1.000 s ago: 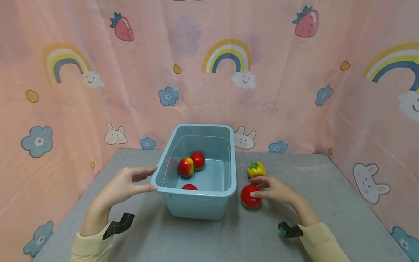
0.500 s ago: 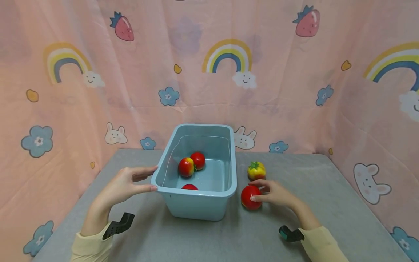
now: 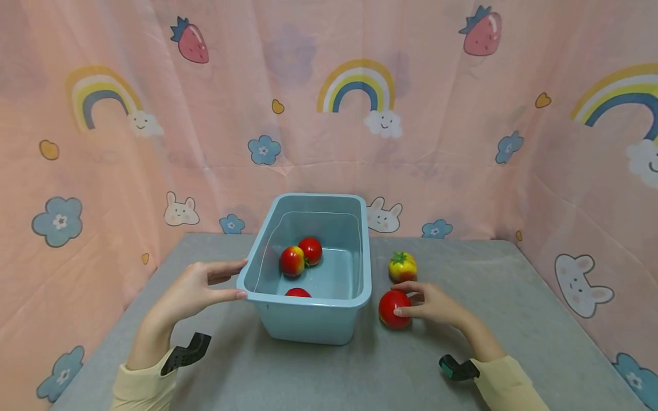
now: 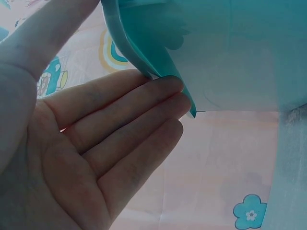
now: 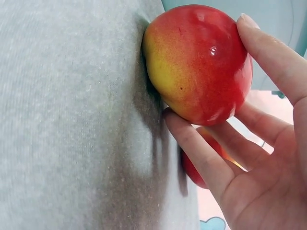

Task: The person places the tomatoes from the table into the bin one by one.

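My left hand (image 3: 190,291) is at the left rim of a light blue plastic bin (image 3: 313,322), thumb and fingertips touching its near left corner; in the left wrist view its fingers (image 4: 124,120) lie straight against the bin's outside. With thumb on one side and fingers on the other, my right hand (image 3: 432,302) holds a red tomato (image 3: 393,311) beside the bin. The right wrist view shows this tomato (image 5: 199,64) with a yellow patch, close against the grey tabletop. Just behind it sits a yellow tomato (image 3: 402,266) with a green leafy top.
Inside the bin lie a red-and-yellow tomato (image 3: 292,261), a red tomato (image 3: 311,251) and another red one (image 3: 298,293), partly hidden by the front wall. A pink patterned curtain (image 3: 319,165) stands behind and beside the grey table (image 3: 462,262).
The right hand has shifted very slightly toward me with its fingers on the red tomato, which has barely moved. The left hand and the bin stay where they were.
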Action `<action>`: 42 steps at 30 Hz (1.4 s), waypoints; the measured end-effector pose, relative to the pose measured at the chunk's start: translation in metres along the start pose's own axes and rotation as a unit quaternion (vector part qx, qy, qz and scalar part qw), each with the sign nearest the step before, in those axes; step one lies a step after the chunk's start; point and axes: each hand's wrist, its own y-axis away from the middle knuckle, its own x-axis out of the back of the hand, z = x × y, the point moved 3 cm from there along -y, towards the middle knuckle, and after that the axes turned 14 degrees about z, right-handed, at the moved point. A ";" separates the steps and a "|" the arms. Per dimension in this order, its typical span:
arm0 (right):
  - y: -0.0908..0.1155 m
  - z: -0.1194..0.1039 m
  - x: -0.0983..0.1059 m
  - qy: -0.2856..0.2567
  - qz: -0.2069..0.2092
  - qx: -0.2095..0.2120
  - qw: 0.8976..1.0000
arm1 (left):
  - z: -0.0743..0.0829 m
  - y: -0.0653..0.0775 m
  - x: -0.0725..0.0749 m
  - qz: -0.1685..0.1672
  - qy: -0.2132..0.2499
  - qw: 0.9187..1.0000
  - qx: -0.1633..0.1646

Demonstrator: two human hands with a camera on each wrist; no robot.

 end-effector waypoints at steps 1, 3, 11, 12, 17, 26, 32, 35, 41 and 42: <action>0.000 0.000 0.000 0.000 0.000 0.000 1.000 | 0.000 0.000 0.000 0.000 0.000 1.000 0.001; 0.000 0.000 0.000 0.002 0.000 0.001 1.000 | 0.000 0.000 0.000 -0.001 -0.002 1.000 0.001; 0.000 0.001 0.000 0.000 0.003 0.005 1.000 | 0.000 0.000 0.000 0.000 -0.003 1.000 0.000; 0.000 0.001 0.000 0.000 0.002 0.005 1.000 | 0.001 0.000 0.000 0.000 -0.003 1.000 0.000; 0.000 0.002 0.000 -0.003 0.002 0.007 1.000 | 0.001 0.000 0.000 -0.001 -0.004 1.000 0.001; -0.001 0.001 0.004 0.004 0.012 0.012 1.000 | 0.001 0.000 0.000 0.001 -0.004 1.000 -0.003; 0.000 -0.003 0.011 -0.004 0.015 0.013 1.000 | 0.002 0.000 0.000 0.000 -0.004 1.000 -0.001; 0.001 -0.005 0.014 -0.008 0.017 0.019 1.000 | 0.002 0.000 0.000 0.000 -0.004 1.000 -0.001; 0.001 -0.007 0.019 -0.004 0.025 0.024 0.999 | 0.002 0.000 0.000 0.001 -0.005 1.000 -0.003; 0.001 -0.008 0.019 -0.001 0.026 0.026 0.999 | 0.002 0.000 0.000 0.001 -0.005 1.000 -0.004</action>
